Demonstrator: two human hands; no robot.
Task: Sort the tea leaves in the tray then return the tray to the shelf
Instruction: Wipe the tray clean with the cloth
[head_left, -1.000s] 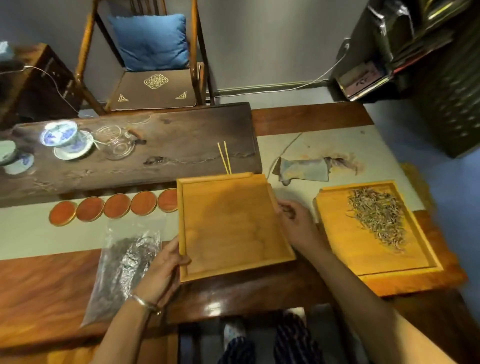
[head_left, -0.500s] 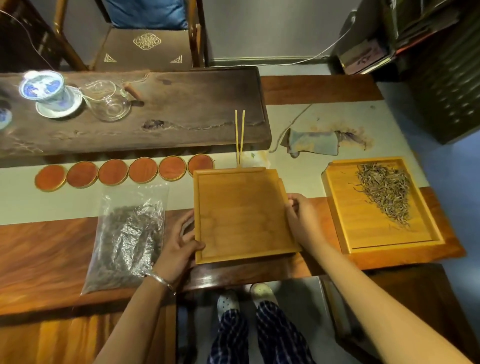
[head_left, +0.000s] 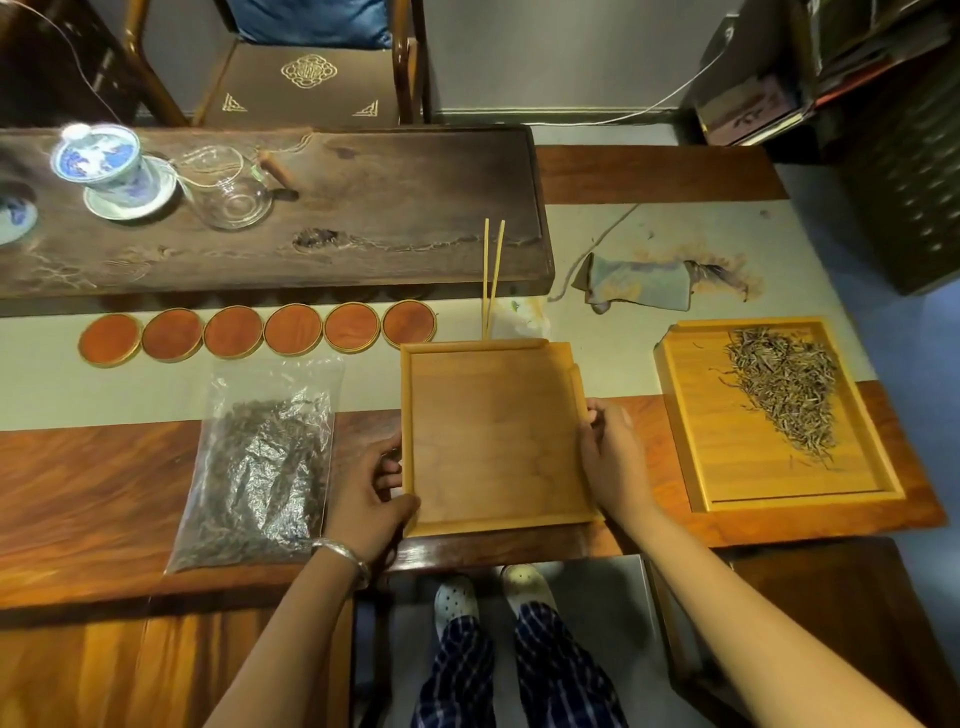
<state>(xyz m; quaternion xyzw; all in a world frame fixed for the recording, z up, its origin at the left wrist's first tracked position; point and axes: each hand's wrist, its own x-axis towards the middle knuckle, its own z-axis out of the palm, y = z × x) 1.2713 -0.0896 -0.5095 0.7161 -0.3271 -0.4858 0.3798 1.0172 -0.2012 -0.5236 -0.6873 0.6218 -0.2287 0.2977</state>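
Here, the left hand (head_left: 371, 491) and right hand (head_left: 613, 457) are gripping opposite rims of an empty wooden tray (head_left: 493, 441) lying on the table's (head_left: 104, 493) near edge; it is probably stiff and light, best held by both rims.

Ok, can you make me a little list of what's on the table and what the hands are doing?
empty tray: in the middle, near the table edge, nothing in it
left hand: grips the empty tray's left side
right hand: holds the empty tray's right side
tray with tea leaves: to the right, apart from the hands
tea leaves: loose pile in that tray's far right part
bag of dark leaves: lying flat on the left
round coasters: six in a row behind the bag
sticks: two thin ones behind the empty tray
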